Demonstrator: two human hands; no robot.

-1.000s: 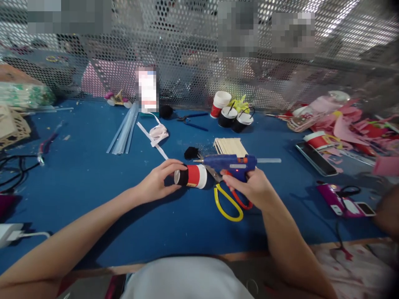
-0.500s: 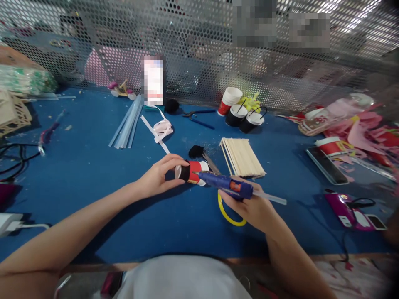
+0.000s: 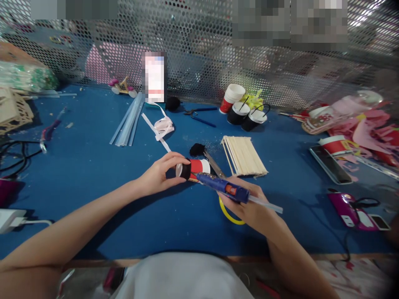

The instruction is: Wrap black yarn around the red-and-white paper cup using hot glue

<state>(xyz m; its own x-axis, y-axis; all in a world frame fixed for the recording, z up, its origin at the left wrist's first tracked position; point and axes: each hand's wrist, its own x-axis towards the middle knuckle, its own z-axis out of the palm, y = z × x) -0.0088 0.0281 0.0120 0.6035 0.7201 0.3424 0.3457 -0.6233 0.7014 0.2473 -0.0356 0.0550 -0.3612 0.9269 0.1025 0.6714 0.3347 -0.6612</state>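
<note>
My left hand (image 3: 160, 174) grips a small red and white paper cup (image 3: 196, 167) lying on its side, with a black band near its base. My right hand (image 3: 249, 205) holds a blue hot glue gun (image 3: 222, 187), a clear glue stick jutting from its back. The gun's nozzle touches the side of the cup. Under my right hand lie scissors with yellow handles (image 3: 229, 212), partly hidden. A black pompom (image 3: 197, 148) sits just behind the cup.
On the blue table (image 3: 93, 166) lie a stack of wooden sticks (image 3: 245, 155), clear glue sticks (image 3: 127, 122), white ribbon (image 3: 162, 126), pliers (image 3: 199, 113) and paper cups (image 3: 241, 110). A phone (image 3: 330, 164) and pink scraps (image 3: 358, 124) lie right. A perforated metal screen (image 3: 199, 62) stands behind.
My right hand has tilted the glue gun down and brought its nozzle against the cup. The left hand keeps the cup in place.
</note>
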